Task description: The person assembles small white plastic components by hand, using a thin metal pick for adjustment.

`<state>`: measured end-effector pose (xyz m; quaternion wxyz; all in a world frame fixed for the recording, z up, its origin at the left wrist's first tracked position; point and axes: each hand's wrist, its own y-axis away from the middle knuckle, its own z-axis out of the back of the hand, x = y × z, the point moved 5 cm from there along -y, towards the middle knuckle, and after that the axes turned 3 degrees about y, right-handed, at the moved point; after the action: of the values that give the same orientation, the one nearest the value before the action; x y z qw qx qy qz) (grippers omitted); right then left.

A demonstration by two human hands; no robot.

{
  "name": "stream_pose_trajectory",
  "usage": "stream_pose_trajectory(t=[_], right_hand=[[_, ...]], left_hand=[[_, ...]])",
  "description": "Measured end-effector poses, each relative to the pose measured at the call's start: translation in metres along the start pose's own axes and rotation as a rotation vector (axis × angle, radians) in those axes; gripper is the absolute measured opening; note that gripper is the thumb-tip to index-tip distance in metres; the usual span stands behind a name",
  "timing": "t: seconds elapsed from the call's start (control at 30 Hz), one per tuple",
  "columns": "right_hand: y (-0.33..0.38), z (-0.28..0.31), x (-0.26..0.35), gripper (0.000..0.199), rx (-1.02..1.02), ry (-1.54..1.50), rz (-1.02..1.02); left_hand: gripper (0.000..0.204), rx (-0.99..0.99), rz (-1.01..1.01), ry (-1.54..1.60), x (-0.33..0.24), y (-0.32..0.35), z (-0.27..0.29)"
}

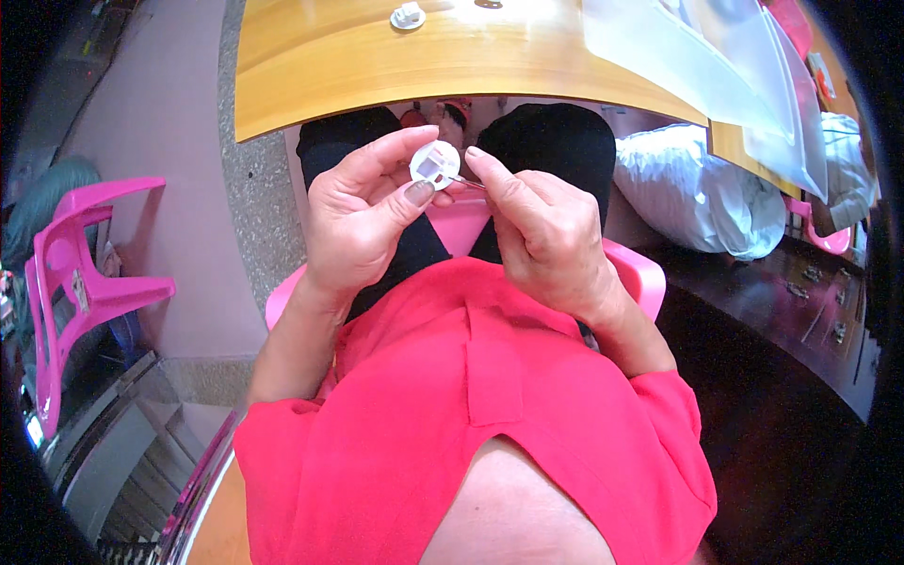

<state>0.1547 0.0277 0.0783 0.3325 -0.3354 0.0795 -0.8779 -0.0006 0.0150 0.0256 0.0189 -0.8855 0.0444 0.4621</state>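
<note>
Between the thumb and fingers of my left hand is a small round white plastic part with a raised square middle. My right hand grips a thin metal tool, whose tip meets the right side of the part. The tool's handle is hidden in my fingers, so its exact kind does not show. Both hands are held close together above my lap, just short of the table edge. A similar white round part lies on the wooden table.
Translucent plastic sheets or bags lie over the table's right end. Below it sits a bulky white sack. A pink plastic chair is on the left, and a dark cabinet on the right. Another person's arm shows at the far right.
</note>
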Motion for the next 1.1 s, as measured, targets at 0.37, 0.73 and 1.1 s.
stream_pose_trajectory(t=[0.37,0.73,1.1], right_hand=[[-0.005,-0.005,-0.001,0.052,0.053,-0.011,0.009],[-0.008,-0.010,-0.008,0.047,0.137,-0.029,-0.105],[-0.005,-0.011,-0.002,0.045,0.038,0.361,0.005]], left_hand=[[0.035,0.040,0.027,0.129,0.003,-0.001,0.002],[0.031,-0.120,0.150,0.210,0.011,-0.002,0.002],[0.026,-0.159,0.172,0.274,0.016,-0.004,0.006]])
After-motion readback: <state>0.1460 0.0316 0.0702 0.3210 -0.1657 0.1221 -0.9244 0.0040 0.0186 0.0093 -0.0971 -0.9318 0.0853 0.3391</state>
